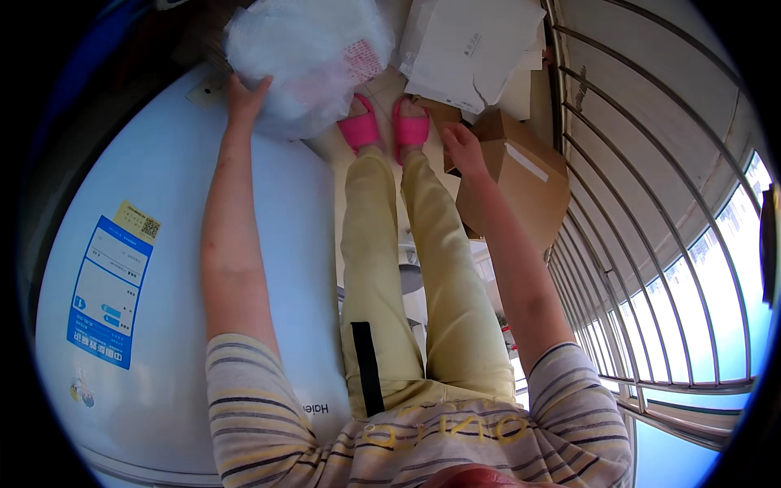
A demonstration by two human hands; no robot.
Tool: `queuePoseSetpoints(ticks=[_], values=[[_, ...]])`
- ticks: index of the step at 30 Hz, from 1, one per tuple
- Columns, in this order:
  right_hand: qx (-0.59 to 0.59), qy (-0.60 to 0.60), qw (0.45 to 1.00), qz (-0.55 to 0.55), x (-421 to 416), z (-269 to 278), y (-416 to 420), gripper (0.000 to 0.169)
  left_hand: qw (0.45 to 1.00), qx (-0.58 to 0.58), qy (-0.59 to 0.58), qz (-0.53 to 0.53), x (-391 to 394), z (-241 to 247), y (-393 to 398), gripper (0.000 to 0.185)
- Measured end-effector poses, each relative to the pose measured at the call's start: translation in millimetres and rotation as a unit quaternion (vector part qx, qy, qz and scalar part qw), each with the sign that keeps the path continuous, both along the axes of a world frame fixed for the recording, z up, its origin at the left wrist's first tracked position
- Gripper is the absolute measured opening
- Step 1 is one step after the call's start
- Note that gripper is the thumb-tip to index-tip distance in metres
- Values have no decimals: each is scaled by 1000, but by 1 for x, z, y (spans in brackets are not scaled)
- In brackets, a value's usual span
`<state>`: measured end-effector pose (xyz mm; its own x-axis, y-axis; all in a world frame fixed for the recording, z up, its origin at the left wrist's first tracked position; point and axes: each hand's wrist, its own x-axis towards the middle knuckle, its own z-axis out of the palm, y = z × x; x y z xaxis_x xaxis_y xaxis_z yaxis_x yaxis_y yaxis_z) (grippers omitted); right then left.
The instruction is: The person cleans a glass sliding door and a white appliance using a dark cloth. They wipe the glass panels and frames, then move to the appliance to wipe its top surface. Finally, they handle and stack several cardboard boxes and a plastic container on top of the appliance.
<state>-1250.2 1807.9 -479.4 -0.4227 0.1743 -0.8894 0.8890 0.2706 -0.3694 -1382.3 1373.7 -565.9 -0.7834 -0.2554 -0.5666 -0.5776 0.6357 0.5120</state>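
Observation:
My left hand (247,100) lies with its thumb and fingers against the near left edge of a translucent plastic bag (305,67), which bears red print on its right part. Whether the fingers pinch the plastic is hard to tell. The bag is beside the top end of a white Haier appliance (287,201). My right hand (462,146) is above the open flaps of a brown cardboard box (528,189), fingers slightly curled, with nothing visible in it. Just beyond that hand lie white cardboard sheets or a flattened box (470,49), torn at the near edge.
Metal railing bars (665,293) run along the right side, by a bright window. My feet in pink slippers (360,129) stand on the tiled floor between the appliance and the boxes. A label (111,293) with writing is stuck on the appliance. Something dark and blue is at the upper left.

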Motion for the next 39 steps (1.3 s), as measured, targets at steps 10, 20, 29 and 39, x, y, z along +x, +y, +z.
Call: queuePoseSetpoints(ticks=[10,20,29,39], values=[[232,-39,853,465,12,-16,96,32,961,-228,122,100,-18,31,34,62],[122,-191,811,540,79,-11,99,44,905,-325,214,-175,-103,92,88,76],[-8,44,998,51,55,-14,84,30,835,383,175,356,-226,187,131,75],[-180,222,940,-187,-334,87,56,34,832,279,131,462,-253,176,110,49]])
